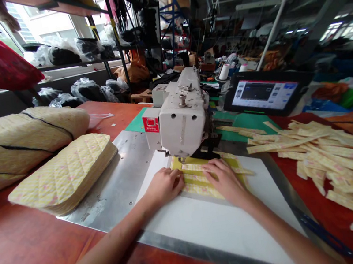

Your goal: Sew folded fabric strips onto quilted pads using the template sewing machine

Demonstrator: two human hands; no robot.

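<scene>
Both hands rest on a yellow patterned fabric piece [201,181] lying on the white bed in front of the white sewing machine [182,115]. My left hand [165,185] lies on the fabric's left edge, fingers curled and pressing down near the needle. My right hand [224,178] lies flat on the fabric's right part, fingers stretched toward the machine. The fabric's far end sits under the machine head.
A stack of quilted yellow pads [64,174] and larger quilted bundles [20,139] lie at the left on the red table [24,250]. Several yellow fabric strips [334,156] are heaped at the right. A touchscreen panel [262,94] stands behind the machine.
</scene>
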